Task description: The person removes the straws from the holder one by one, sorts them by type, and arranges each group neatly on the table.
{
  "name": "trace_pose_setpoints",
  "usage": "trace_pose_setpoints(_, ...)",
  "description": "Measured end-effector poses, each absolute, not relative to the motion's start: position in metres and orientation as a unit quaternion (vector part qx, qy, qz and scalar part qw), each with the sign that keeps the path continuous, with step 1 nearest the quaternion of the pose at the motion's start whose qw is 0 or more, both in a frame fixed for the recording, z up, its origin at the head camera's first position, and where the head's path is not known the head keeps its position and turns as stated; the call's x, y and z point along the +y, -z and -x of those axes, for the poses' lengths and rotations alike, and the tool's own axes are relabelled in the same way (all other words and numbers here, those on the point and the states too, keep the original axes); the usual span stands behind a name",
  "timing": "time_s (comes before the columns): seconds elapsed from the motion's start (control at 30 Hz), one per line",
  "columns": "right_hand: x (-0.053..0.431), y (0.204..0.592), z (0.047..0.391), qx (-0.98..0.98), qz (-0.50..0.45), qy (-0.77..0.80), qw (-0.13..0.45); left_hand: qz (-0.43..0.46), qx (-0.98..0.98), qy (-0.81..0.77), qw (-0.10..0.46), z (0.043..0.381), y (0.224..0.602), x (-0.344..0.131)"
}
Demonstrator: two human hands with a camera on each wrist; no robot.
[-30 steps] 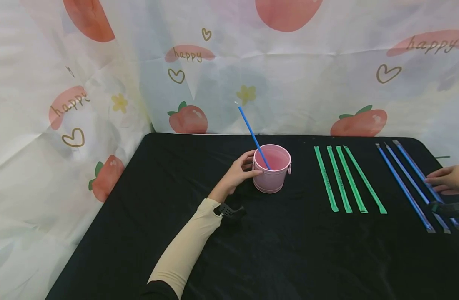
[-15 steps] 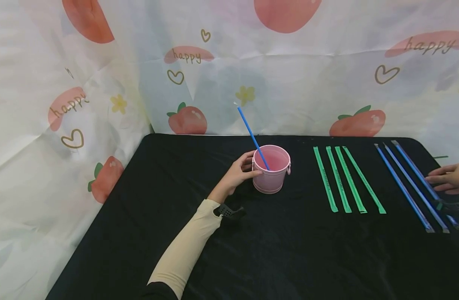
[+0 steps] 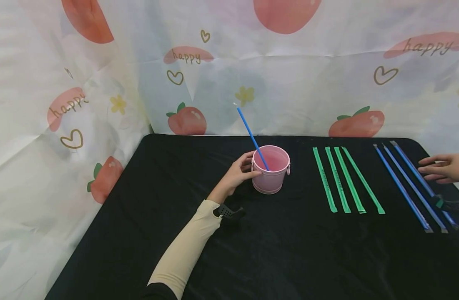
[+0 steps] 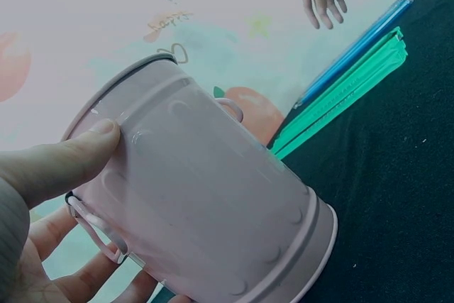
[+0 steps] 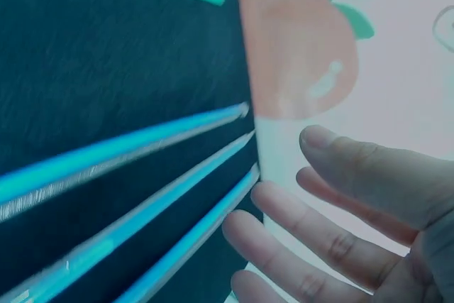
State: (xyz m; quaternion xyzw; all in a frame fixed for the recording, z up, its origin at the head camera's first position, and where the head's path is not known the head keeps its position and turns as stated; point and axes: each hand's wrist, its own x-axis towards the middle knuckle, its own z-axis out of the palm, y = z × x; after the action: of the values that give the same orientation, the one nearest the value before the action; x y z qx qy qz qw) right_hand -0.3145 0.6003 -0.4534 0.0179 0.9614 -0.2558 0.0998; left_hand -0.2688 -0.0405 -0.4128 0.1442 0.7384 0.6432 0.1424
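Observation:
My left hand (image 3: 234, 175) grips the pink bucket (image 3: 269, 183) by its left side, thumb on the front near the rim and fingers behind. A wrapped blue straw (image 3: 249, 131) leans in the bucket, its top sticking out to the upper left. Over at the right, my right hand (image 3: 445, 168) hovers by the rightmost of three wrapped blue straws (image 3: 411, 166). Its fingers are spread and relaxed with nothing between them, as the right wrist view also shows. In the left wrist view the bucket (image 4: 206, 182) fills the middle, with a small handle loop near the fingers.
Several green wrapped straws (image 3: 342, 179) lie in a row between the bucket and the blue straws. A black cloth (image 3: 289, 254) covers the table. Behind it hangs a pale curtain (image 3: 297, 83) printed with fruit, hearts and words.
My right hand has shifted slightly up and left over the far right, fingers loosening apart. My left hand and the bucket stay in place.

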Motion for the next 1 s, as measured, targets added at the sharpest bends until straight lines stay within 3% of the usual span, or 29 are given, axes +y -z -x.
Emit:
trace_pose_setpoints(0.23, 0.56, 0.433, 0.297, 0.956, 0.024, 0.286, 0.06, -0.149, 0.734, -0.645, 0.153, 0.266, 0.408, -0.041)
trace_pose_setpoints(0.57, 0.448, 0.354, 0.244, 0.933, 0.066, 0.353, 0.018, -0.151, 0.742, -0.64, 0.128, 0.27, 0.417, -0.04)
trace_pose_setpoints(1.0, 0.402, 0.334, 0.248, 0.91, 0.111, 0.4, 0.001, -0.146, 0.743, -0.64, 0.132, 0.269, 0.416, -0.04)
